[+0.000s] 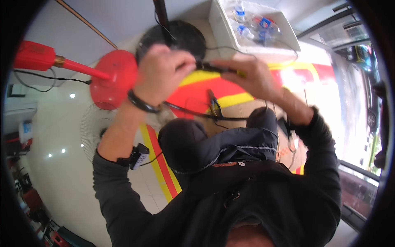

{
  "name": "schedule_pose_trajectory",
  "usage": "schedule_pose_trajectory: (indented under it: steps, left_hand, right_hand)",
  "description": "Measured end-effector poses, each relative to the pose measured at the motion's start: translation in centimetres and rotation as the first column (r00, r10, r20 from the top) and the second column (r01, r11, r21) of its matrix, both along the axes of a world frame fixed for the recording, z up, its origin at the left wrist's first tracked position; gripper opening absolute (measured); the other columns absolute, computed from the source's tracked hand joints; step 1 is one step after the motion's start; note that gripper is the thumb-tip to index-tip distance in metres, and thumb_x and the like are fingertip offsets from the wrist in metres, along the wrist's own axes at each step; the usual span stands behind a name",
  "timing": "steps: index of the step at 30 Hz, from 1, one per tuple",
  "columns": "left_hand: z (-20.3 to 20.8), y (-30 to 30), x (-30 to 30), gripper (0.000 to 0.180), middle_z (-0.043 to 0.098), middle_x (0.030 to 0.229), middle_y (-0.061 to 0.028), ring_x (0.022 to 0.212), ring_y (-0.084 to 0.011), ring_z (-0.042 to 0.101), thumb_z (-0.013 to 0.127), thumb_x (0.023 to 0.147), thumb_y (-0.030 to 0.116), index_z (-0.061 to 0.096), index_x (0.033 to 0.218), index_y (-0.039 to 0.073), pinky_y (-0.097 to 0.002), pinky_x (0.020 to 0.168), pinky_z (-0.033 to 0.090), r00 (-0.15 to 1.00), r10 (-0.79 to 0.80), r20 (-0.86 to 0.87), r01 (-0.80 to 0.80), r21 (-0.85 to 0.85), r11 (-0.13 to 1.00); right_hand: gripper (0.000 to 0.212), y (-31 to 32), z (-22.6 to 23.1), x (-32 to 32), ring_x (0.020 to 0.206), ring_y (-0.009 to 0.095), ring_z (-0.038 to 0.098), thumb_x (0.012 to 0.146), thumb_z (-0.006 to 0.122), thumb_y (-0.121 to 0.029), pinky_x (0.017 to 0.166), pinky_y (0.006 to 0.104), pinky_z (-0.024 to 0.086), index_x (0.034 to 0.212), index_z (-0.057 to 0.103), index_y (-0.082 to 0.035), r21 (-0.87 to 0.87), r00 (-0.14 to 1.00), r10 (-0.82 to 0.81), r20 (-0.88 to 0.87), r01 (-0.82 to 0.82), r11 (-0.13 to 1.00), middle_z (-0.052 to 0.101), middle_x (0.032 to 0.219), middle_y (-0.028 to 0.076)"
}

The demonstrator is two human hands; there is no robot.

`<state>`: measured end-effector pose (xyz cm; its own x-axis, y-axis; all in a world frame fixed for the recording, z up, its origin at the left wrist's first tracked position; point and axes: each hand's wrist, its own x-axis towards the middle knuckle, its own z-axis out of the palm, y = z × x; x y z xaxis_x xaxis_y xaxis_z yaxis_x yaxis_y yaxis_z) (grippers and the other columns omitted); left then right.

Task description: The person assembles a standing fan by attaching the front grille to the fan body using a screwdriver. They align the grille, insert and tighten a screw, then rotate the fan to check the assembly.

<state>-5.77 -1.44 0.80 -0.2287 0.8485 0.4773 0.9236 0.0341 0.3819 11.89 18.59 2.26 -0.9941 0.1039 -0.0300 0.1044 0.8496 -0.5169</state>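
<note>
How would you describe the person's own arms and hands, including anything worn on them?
The left hand and right hand are ungloved. The left sleeve and right sleeve are dark and bunched above the wrists. A black band circles the left wrist; farther up sits a small black-and-pale device with a thin dark cable.

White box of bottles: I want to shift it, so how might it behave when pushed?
The white box is unlikely to tip, given its broad shape. It looks foam-like, so perhaps light for its size. The round, loose bottles inside may roll.
</note>
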Motion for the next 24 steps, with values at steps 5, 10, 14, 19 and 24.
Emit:
schedule_pose_trajectory:
  steps: [5,10,14,19,24]
  left_hand:
    - [-2.4,0.7,-1.7,0.015,0.074,0.091,-0.0061,0.084,-0.0199,0.070,0.075,0.085,0.012,0.073,0.098,0.005,-0.0298,0.078,0.053,0.965,0.074,0.252,-0.082,0.021,0.996]
    - [-2.8,-0.3,-0.6,0.018,0.073,0.089,-0.0105,0.084,-0.0152,0.070,0.071,0.083,-0.001,0.070,0.100,-0.005,-0.0274,0.077,0.055,0.817,0.092,0.569,-0.148,0.053,0.988]
    - [-2.2,0.9,-1.9,0.015,0.075,0.088,-0.0073,0.081,-0.0125,0.071,0.071,0.090,0.009,0.072,0.102,0.001,-0.0258,0.073,0.054,0.901,0.225,0.370,-0.242,-0.001,0.970]
    - [-1.5,4.0,-4.2,0.013,0.074,0.086,-0.0063,0.079,-0.0179,0.068,0.072,0.087,0.009,0.074,0.099,0.006,-0.0299,0.072,0.052,0.938,0.122,0.324,-0.166,0.113,0.980]
    - [2.7,5.6,-2.6,0.011,0.072,0.081,-0.0050,0.073,-0.0265,0.060,0.074,0.079,0.010,0.074,0.090,0.011,-0.0360,0.071,0.050,0.980,0.115,0.164,-0.137,0.130,0.982]
  right_hand:
    - [0.038,2.2,-1.2,-3.1,0.075,0.005,0.055,0.096,0.066,-0.012,0.066,0.0245,0.049,0.135,0.065,-0.014,0.090,0.989,0.138,-0.056,-0.133,0.987,0.068,0.089,0.002]
    - [0.021,3.1,-1.4,-6.2,0.086,0.023,0.071,0.092,0.070,-0.010,0.073,0.0317,0.058,0.110,0.073,0.000,0.050,0.811,0.524,-0.258,-0.531,0.846,0.073,0.105,0.016]
    - [0.015,4.3,-1.4,-7.7,0.073,0.022,0.066,0.090,0.069,-0.008,0.064,0.0321,0.053,0.105,0.069,-0.005,0.246,0.771,0.542,-0.334,-0.484,0.840,0.070,0.088,0.011]
    - [0.030,5.4,0.4,-6.4,0.060,0.012,0.062,0.096,0.067,-0.019,0.054,0.0259,0.047,0.126,0.071,-0.019,-0.002,0.985,0.101,-0.141,-0.103,0.995,0.070,0.074,0.006]
    - [0.040,6.3,5.5,-4.6,0.062,0.004,0.057,0.094,0.066,-0.007,0.053,0.0218,0.045,0.135,0.065,-0.011,-0.063,0.994,0.105,-0.003,-0.105,0.993,0.071,0.081,0.004]
